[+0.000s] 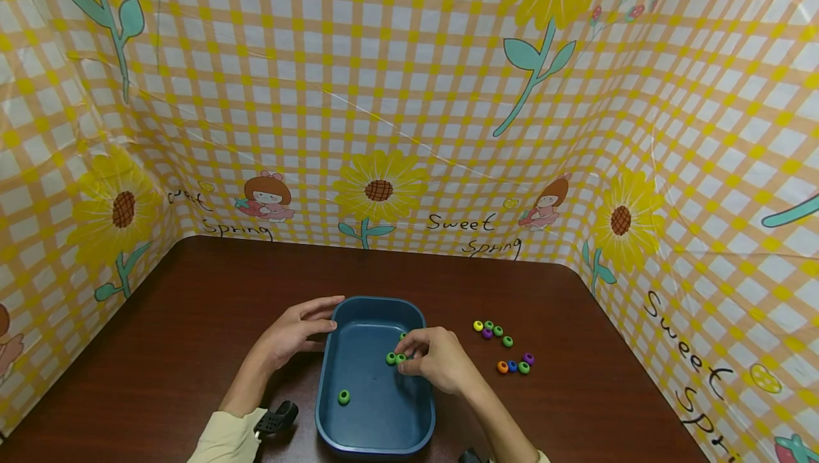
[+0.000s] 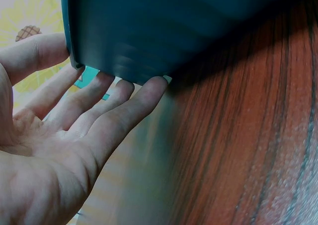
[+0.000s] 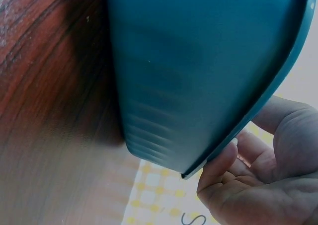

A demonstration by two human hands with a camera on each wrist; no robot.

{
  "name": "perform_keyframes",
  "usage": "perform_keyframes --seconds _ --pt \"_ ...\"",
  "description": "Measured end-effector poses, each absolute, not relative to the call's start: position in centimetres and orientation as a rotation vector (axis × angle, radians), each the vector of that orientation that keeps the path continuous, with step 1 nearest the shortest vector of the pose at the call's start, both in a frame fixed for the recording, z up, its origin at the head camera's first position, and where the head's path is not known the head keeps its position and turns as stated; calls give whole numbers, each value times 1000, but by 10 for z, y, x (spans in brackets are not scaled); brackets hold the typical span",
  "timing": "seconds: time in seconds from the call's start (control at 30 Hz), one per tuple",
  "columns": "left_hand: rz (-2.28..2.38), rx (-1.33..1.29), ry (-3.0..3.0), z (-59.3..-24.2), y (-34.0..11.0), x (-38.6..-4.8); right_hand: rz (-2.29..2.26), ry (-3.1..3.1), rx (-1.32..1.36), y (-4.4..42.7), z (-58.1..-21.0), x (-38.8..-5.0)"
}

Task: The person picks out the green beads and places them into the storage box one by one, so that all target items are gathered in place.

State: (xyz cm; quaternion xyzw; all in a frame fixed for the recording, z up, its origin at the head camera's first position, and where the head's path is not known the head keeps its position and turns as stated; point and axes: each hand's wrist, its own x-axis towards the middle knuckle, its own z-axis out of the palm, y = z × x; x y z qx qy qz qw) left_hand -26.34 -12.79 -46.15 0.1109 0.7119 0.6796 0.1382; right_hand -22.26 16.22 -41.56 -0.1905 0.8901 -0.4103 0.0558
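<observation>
A dark blue rectangular tray (image 1: 374, 442) stands on the table in the head view. My left hand (image 1: 296, 331) is at its left side, the thumb against the rim and the other fingers stretched out loosely, as the left wrist view also shows. Over the right rim reaches my right hand (image 1: 441, 361), its thumb and fingertips pinching a green bead (image 1: 400, 359) inside the tray. Right beside that lies another green bead (image 1: 391, 358). A further green bead (image 1: 403, 336) is partly hidden by the fingers, and one more green bead (image 1: 344, 397) lies near the front left.
Right of the tray, loose beads lie on the brown table (image 1: 576, 406): a yellow bead (image 1: 478, 326), an orange bead (image 1: 502, 367), a blue bead (image 1: 512, 366), a purple bead (image 1: 527, 358) and several green ones. Checked sunflower cloth (image 1: 409, 129) walls the back and sides.
</observation>
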Motion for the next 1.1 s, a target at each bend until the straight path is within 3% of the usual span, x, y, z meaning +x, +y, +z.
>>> perform_keyframes --seconds 1.1 --pt "1959 329 2057 -461 -128 -263 -1316 2555 -581 172 -411 -227"
